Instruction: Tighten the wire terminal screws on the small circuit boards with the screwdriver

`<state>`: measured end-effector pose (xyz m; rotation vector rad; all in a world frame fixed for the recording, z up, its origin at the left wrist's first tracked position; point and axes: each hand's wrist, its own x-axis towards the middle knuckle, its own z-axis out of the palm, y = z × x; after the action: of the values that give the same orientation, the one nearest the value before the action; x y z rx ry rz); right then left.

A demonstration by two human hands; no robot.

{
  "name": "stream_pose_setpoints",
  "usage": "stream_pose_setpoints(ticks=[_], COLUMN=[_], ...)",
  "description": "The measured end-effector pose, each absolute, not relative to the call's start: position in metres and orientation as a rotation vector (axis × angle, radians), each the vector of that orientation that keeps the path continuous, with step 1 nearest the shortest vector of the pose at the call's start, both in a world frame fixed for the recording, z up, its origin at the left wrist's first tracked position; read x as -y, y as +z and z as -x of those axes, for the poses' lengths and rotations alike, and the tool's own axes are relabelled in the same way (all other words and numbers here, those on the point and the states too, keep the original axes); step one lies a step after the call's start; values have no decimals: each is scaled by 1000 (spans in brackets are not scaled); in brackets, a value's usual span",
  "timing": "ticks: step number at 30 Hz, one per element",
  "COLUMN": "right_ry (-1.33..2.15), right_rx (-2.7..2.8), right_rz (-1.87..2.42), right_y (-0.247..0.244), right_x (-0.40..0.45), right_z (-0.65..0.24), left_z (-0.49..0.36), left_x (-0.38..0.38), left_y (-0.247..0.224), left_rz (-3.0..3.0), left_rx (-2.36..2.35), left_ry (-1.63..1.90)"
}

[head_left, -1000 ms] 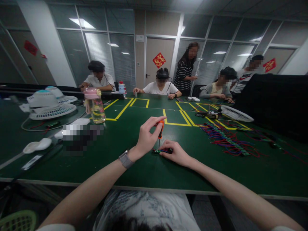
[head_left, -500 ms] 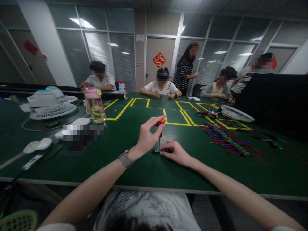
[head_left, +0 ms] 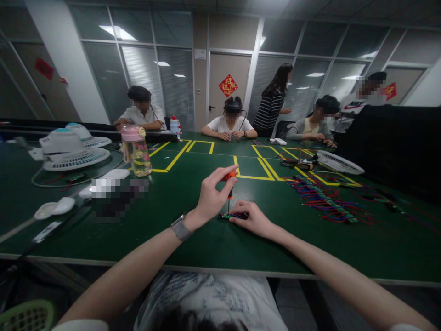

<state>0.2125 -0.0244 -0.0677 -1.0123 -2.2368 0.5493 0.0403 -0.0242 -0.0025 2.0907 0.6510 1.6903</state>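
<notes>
My left hand is closed around the orange-and-black handle of a screwdriver. The screwdriver stands nearly upright, and its thin shaft points down at a small green circuit board on the table. Whether the tip touches a screw is too small to tell. My right hand rests on the table with its fingertips pinching the board's right end. Dark wires or a dark part show under the right fingers, partly hidden by them.
Several wired circuit boards lie in a row at the right. A drink bottle, white fans and a white case are on the left. Yellow tape marks the green table. A dark screen stands far right; several people are opposite.
Both my hands, the screwdriver and the board stay almost in place. Across the table, the person in stripes has turned and shifted right, and the seated person opposite has brought both hands together.
</notes>
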Motion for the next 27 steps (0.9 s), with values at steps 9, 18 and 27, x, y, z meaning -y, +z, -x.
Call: stream_pose_setpoints(ticks=[9, 18, 27], right_ry=[562, 543, 544], right_rx=[2231, 2247, 2244], right_rz=[1012, 1033, 1039], right_y=[-66, -66, -66], right_x=[25, 25, 24], right_z=[-212, -212, -212], left_z=[-38, -41, -39], left_x=[24, 23, 25], left_y=[-3, -4, -4], left_rz=[-2102, -2100, -2122], left_rx=[-630, -696, -636], left_ry=[1661, 1708, 1612])
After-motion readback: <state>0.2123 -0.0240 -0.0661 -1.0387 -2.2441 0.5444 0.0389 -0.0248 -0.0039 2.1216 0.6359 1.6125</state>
